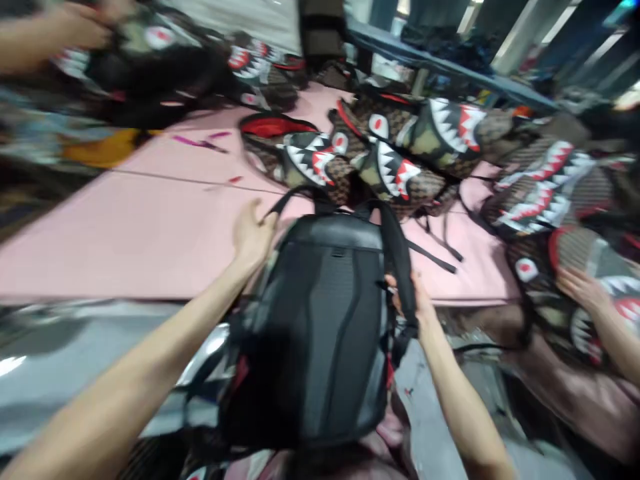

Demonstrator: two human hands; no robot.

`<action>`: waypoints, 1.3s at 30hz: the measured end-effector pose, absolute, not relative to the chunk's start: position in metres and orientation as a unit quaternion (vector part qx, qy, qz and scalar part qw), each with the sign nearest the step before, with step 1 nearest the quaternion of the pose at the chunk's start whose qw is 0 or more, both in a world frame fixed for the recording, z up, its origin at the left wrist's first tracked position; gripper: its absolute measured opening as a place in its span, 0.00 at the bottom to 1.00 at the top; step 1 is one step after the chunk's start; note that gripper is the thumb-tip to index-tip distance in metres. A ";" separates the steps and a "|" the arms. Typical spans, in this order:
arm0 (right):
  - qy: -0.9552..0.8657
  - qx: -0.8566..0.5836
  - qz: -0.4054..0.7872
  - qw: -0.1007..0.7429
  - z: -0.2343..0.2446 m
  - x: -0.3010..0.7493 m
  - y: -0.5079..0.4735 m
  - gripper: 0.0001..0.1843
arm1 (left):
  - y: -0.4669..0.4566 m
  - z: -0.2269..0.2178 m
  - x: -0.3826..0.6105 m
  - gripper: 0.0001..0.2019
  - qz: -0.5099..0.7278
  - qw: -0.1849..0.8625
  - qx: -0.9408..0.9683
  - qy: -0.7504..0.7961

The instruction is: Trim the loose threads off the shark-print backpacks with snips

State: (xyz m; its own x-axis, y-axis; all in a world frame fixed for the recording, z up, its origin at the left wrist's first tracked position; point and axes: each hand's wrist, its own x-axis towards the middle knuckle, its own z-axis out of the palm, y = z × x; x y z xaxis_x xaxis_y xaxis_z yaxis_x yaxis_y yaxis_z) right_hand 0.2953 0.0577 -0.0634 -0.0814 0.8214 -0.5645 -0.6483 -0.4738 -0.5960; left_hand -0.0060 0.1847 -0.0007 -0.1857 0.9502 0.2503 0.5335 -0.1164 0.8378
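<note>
A black backpack [345, 320] hangs upright in front of me, its padded back panel and shoulder straps facing me. My left hand [254, 233] is closed at its upper left edge, around the strap there, thumb up. My right hand [413, 297] grips the right shoulder strap [400, 260] partway down, with the fingers partly hidden behind it. The bag's lower end reaches down past the table's near edge. Its front side is turned away from me. The picture is blurred by motion.
On the pink table [125, 233] lie several brown checked bags with shark-mouth prints [390, 170], some with loose straps. Another person's hand [585, 290] rests on a similar bag at the right. At the upper left, another person's arm [55, 33] reaches over dark bags.
</note>
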 end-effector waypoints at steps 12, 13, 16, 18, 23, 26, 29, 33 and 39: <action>-0.236 -0.520 0.577 0.584 -0.012 0.262 0.034 0.22 | 0.004 -0.029 0.141 0.18 0.198 0.858 0.379 0.283; -0.237 -0.522 0.570 0.589 -0.012 0.264 0.033 0.22 | 0.001 -0.029 0.140 0.19 0.191 0.867 0.368 0.277; -0.212 -0.529 0.543 0.616 -0.017 0.270 0.034 0.21 | -0.004 -0.033 0.133 0.23 0.203 0.840 0.391 0.317; -0.188 -0.532 0.536 0.628 -0.023 0.271 0.035 0.20 | -0.008 -0.039 0.130 0.24 0.231 0.790 0.432 0.368; -0.189 -0.558 0.511 0.626 -0.027 0.268 0.035 0.20 | -0.012 -0.050 0.131 0.16 0.262 0.653 0.565 0.431; -0.268 -0.561 0.466 0.630 -0.017 0.272 0.025 0.19 | -0.009 -0.047 0.130 0.16 0.270 0.718 0.510 0.389; -0.341 -0.579 0.387 0.632 -0.009 0.280 -0.004 0.17 | -0.006 -0.041 0.124 0.18 0.272 0.784 0.434 0.350; -0.452 -0.599 0.281 0.598 -0.014 0.278 -0.054 0.12 | -0.006 -0.041 0.118 0.18 0.265 0.824 0.390 0.313; -0.476 -0.563 0.259 0.624 -0.028 0.256 -0.063 0.06 | -0.008 -0.048 0.118 0.18 0.258 0.830 0.392 0.302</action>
State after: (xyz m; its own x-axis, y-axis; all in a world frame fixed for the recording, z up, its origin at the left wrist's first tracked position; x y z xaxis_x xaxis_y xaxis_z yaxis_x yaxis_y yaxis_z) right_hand 0.2558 -0.0631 -0.0278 0.4137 0.8588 0.3023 0.2127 0.2317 -0.9493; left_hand 0.1178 -0.0077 -0.0477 0.6844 0.6655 -0.2978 -0.1920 0.5586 0.8069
